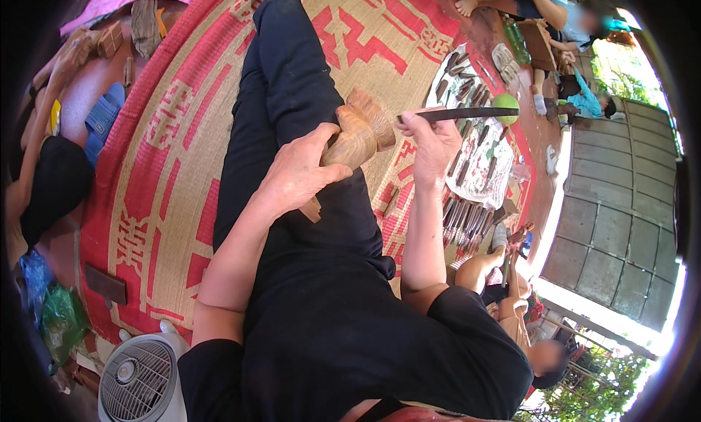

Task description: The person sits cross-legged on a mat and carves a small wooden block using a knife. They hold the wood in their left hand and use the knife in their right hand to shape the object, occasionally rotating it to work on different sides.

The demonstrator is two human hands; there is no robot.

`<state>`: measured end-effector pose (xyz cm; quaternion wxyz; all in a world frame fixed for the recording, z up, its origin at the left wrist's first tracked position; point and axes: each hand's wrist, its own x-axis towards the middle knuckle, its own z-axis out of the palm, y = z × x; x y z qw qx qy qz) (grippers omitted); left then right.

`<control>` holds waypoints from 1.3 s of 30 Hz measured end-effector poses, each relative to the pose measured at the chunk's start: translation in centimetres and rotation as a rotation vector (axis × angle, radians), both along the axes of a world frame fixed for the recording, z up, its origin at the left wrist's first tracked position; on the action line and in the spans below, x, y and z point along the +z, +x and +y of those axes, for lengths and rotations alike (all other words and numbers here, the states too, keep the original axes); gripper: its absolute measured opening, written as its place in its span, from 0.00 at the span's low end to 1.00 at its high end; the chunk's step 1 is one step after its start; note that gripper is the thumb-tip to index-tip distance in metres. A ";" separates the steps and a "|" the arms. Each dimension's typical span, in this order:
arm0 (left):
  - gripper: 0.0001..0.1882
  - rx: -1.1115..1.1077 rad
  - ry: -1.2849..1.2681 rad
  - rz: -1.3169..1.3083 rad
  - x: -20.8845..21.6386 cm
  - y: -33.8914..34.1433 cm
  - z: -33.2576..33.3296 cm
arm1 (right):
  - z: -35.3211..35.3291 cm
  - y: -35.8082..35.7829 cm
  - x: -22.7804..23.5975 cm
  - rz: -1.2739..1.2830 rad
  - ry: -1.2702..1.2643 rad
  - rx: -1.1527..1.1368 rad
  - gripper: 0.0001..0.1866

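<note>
My left hand (296,175) is closed around a carved piece of pale brown wood (358,139) above my outstretched legs. The piece has a rounded end by my palm and a broader, shaped end beyond it. To its right, my right hand (436,141) pinches a long, thin dark file-like strip (471,114), its near tip close to the wood with a small gap. A green ball (505,109) shows at the strip's far end; I cannot tell whether it is fixed there. A wood sliver (310,209) sticks out below my left wrist.
I sit on a red and tan woven mat (168,166). On the right, many dark tools lie on a white cloth (478,181), with a row of chisel-like tools (467,225) nearer. A fan (139,378) stands lower left, blue sandals (104,121) beyond. Other people sit around the edges.
</note>
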<state>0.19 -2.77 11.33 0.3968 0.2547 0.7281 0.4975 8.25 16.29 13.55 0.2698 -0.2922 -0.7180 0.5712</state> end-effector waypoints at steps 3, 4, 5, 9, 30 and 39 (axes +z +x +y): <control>0.30 0.022 0.014 -0.020 0.0 0.1 -0.3 | 0.7 0.1 0.7 0.025 -0.007 0.065 0.03; 0.30 0.015 0.008 -0.020 0.1 0.0 -0.2 | 0.2 0.4 1.0 -0.024 0.012 0.035 0.04; 0.30 0.003 0.001 -0.023 0.1 -0.1 -0.2 | -0.3 0.6 0.6 0.010 0.017 0.076 0.04; 0.31 0.022 0.021 0.001 0.0 0.1 -0.1 | -1.0 1.3 -1.3 0.037 0.009 0.165 0.07; 0.27 0.111 0.405 -0.303 -0.9 -0.1 0.9 | -1.7 0.1 1.9 0.121 0.054 -0.007 0.04; 0.25 0.107 0.386 -0.832 -1.6 0.1 2.3 | 1.3 0.9 2.6 0.154 0.034 0.151 0.05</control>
